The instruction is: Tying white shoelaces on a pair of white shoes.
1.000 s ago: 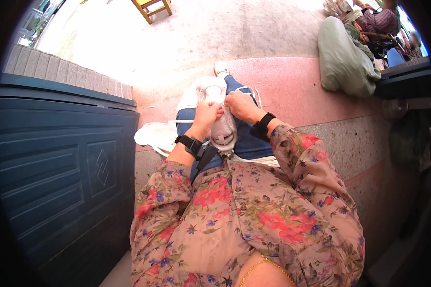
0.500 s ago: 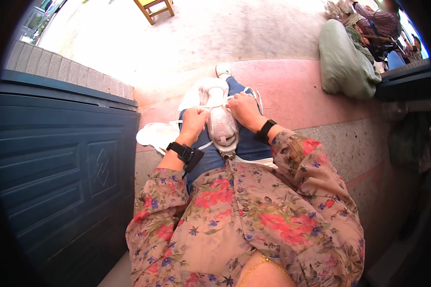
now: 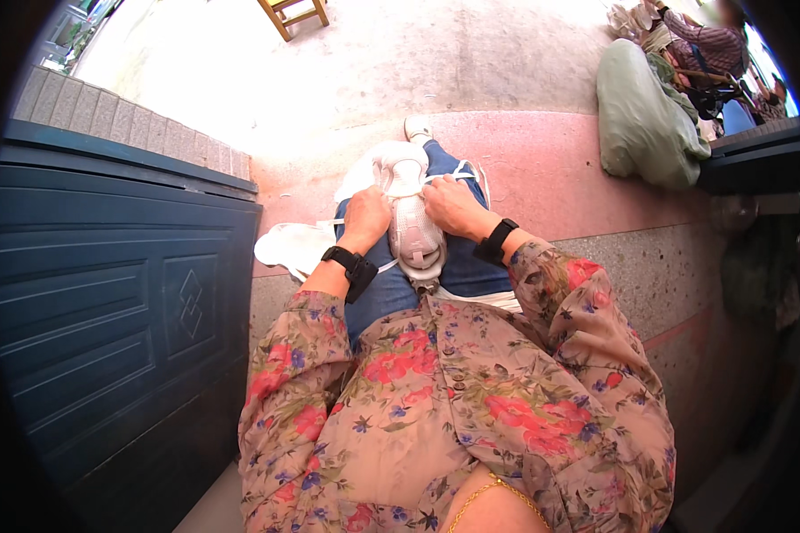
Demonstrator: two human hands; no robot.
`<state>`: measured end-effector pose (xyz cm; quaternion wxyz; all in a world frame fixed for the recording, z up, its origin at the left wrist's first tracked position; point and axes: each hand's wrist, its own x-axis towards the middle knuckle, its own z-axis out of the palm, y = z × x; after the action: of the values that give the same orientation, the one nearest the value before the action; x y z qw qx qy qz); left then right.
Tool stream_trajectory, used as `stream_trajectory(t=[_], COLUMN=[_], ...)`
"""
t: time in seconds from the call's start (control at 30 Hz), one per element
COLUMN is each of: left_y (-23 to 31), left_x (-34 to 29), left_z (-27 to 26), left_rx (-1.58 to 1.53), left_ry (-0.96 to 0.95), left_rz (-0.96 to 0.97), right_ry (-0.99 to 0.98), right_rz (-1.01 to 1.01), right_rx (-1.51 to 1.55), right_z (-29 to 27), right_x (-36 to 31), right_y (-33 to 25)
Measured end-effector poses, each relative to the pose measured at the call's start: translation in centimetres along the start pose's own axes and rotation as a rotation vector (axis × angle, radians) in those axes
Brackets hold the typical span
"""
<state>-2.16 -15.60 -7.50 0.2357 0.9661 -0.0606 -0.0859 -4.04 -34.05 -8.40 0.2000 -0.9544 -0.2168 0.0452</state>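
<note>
A pale pink and white sneaker (image 3: 416, 229) lies lengthwise over my lap, between my two hands. White shoelace (image 3: 406, 192) crosses its upper part, and a loose loop of lace (image 3: 471, 169) hangs on the right over my jeans. My left hand (image 3: 365, 218) is closed at the sneaker's left side, its fingers curled on the lace. On the other side my right hand (image 3: 454, 207) pinches the lace between thumb and fingers. The fingertips of my left hand are partly hidden. A lace end also runs out left of that hand.
Left of my legs is another white item (image 3: 286, 248), possibly a shoe. A dark blue panelled door (image 3: 124, 284) stands close on the left. A large pale green sack (image 3: 644, 115) sits at the right, with a person (image 3: 702, 44) behind it. A wooden stool (image 3: 293, 16) stands far ahead.
My left hand has moved slightly up and right, turning so its back faces up more. My right hand stays almost in place at the lace. The whole view has shifted a little.
</note>
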Motion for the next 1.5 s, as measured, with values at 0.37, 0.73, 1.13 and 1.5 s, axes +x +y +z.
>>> stream_trajectory(t=[0.37,0.73,1.13,1.5], left_y=[0.9,1.5,-1.4,-2.0], left_x=[0.3,-0.8,0.1,1.1], left_z=[-0.5,-2.2,-1.0,-1.2], left_rx=[0.192,0.262,0.055,-0.021], left_ry=[-0.036,-0.177,-0.243,-0.33], left_rz=[0.125,0.156,0.145,0.238], right_ry=[0.124,0.119,0.198,0.113], right_rz=[-0.124,-0.384,-0.656,0.161], right_rx=[0.086,-0.351,0.174,0.442], right_z=[-0.2,-1.2,-4.2,0.7], right_x=[-0.7,0.1,-1.3,1.2], right_y=[0.3,-1.5,-6.7,-4.2])
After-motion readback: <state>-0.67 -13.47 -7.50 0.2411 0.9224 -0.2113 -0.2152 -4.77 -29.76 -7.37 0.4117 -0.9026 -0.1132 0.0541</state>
